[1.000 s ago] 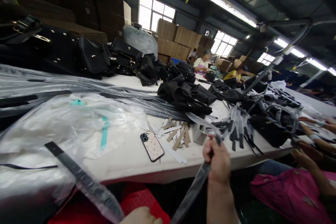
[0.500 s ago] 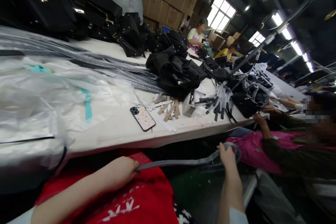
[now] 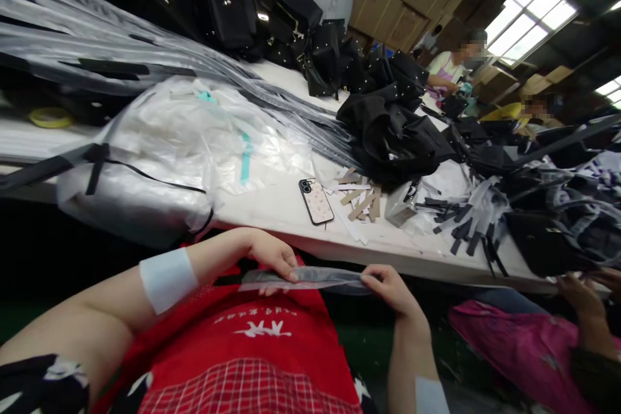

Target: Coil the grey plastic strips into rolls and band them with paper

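A black strap in a clear plastic sleeve point(image 3: 310, 278) stretches level above my red apron, below the table's edge. My left hand point(image 3: 272, 255) pinches its left end, fingers closed on the plastic. My right hand point(image 3: 391, 288) pinches the right end between thumb and fingers. The white table point(image 3: 272, 213) lies just beyond both hands.
A phone point(image 3: 316, 201) lies on the table near cardboard strips point(image 3: 361, 197). A heap of clear plastic bags point(image 3: 160, 155) is at the left, black bags point(image 3: 392, 136) and sleeved straps point(image 3: 466, 217) further right. A co-worker in pink point(image 3: 524, 349) sits at my right, others at the far end.
My hands have come closer together and up toward the table's edge, so the strap spans a shorter length. The view has swung left and down.
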{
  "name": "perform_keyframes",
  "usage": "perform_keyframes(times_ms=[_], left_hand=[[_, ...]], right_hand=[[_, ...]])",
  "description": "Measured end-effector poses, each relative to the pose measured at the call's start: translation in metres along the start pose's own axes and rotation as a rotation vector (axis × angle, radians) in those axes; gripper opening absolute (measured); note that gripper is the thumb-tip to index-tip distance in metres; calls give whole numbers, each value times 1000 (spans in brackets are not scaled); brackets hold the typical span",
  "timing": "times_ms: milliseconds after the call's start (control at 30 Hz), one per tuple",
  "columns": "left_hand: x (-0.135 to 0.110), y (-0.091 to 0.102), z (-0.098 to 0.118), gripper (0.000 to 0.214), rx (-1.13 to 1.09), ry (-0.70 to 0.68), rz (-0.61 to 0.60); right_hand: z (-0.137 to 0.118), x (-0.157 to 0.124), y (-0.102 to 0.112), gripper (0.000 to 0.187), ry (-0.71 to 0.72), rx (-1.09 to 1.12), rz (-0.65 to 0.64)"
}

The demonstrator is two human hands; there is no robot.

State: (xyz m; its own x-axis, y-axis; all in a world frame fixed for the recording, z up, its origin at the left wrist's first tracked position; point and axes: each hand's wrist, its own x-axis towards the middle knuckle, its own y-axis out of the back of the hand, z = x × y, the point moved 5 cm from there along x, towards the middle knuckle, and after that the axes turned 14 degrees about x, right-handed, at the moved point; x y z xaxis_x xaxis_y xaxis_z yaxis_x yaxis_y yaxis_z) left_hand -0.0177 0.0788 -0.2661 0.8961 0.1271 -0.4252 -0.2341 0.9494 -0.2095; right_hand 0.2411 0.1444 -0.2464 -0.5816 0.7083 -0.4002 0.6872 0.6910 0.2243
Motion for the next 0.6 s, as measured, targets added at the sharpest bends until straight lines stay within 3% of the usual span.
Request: perform_keyframes(times_ms=[33,100,200,300,400,467,600], left_hand=[[-4,1,-5,39,1,15,2],[-3,1,-10,40,18,24,24],[18,0,-4,43,36,-8,91],[33,-3,6,47,9,-42,101],[25,-2,5,52,19,-56,104],[12,1,-1,55,37,-46,136],[-2,8,-15,33,66,-21,239]], right_hand=[[7,-3,9,38,-50,15,-10],[15,-6,3,41,-162,71,-120],[8,0,-40,43,-221,120,-312],[-6,14,-70,42,-127,53,-298],[-8,18,-63,48,-66,31,-234],[2,15,-49,51,-111,52,-218],[21,10,-38,55,-222,102,-196]])
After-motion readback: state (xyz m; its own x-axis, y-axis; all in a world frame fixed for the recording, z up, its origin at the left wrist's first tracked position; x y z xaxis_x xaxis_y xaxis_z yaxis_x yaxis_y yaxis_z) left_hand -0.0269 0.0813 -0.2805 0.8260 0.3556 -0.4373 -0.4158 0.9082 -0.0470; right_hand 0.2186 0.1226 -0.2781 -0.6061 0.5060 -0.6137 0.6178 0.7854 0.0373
